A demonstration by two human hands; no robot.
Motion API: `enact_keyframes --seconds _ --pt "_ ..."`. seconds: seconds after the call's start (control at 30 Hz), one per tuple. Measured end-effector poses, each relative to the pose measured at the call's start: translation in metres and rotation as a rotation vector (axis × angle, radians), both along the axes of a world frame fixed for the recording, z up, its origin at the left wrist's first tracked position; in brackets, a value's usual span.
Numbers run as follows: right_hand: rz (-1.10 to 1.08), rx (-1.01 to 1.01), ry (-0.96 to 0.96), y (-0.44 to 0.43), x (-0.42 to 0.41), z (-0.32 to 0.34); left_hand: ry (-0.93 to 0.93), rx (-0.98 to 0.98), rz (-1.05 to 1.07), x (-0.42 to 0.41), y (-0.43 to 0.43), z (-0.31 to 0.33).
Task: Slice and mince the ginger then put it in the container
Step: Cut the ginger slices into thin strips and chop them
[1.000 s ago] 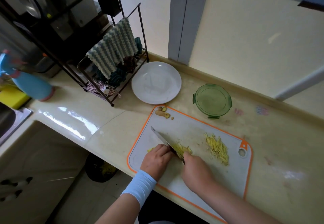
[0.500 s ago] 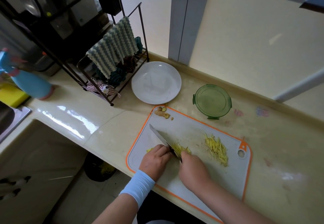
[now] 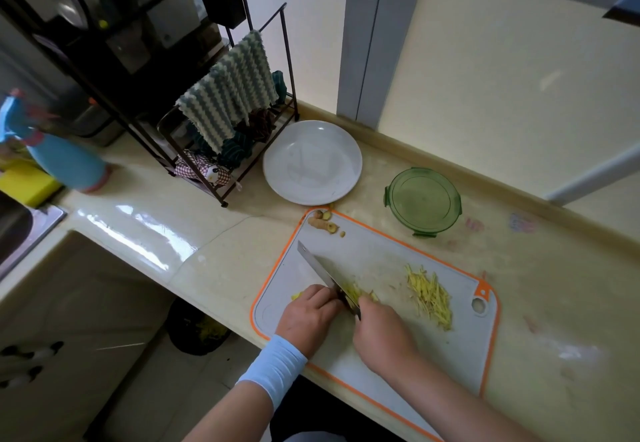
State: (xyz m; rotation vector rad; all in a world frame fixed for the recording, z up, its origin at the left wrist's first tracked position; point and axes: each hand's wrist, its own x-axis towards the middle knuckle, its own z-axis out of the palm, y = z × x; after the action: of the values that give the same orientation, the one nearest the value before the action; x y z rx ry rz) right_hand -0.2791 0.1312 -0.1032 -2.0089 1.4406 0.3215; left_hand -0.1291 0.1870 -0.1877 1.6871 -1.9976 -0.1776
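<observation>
1. At the far left of the worktop (image 3: 214,265) a blue spray bottle (image 3: 65,161) is seen. Beside it stands a wire rack (image 3: 221,151) hung with a striped cloth (image 3: 228,92), and a white plate (image 3: 311,163) lies just right of the rack.
2. An orange-rimmed cutting board (image 3: 377,251) is laid at the near edge of the worktop. Knobbly ginger offcuts (image 3: 322,223) are left at its far left corner.
3. The left hand (image 3: 308,317), above a white wristband (image 3: 273,369), is curled down onto the ginger (image 3: 356,292), with its knuckles against the blade's left face. How much is pinned beneath cannot be told.
4. The knife (image 3: 320,270) is set diagonally, its tip far and left and its heel near and right. The cut yellow ginger lies touching the blade's right side, between the two hands.
5. The right hand (image 3: 381,331) is wrapped round the knife handle, which is hidden by it.
6. A heap of ginger strips (image 3: 429,294) lies well to the right, its long axis running far to near. The right hand is nearer to it. These strips are judged to need crosswise cuts for mincing.
7. The green container (image 3: 422,197) stands beyond the board's far edge, apart from it and off to the right of both hands. Whether its lid is on cannot be told.
</observation>
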Motion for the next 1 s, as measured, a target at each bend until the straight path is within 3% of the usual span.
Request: enact_keyframes --seconds 0.57,1.0 --pt "0.053 -0.045 0.011 -0.011 0.022 0.001 -0.026 -0.075 0.007 -0.004 -0.002 0.002" --pt "0.064 -0.024 0.047 0.009 -0.014 0.010 -0.008 -0.087 0.023 0.000 0.001 0.000"
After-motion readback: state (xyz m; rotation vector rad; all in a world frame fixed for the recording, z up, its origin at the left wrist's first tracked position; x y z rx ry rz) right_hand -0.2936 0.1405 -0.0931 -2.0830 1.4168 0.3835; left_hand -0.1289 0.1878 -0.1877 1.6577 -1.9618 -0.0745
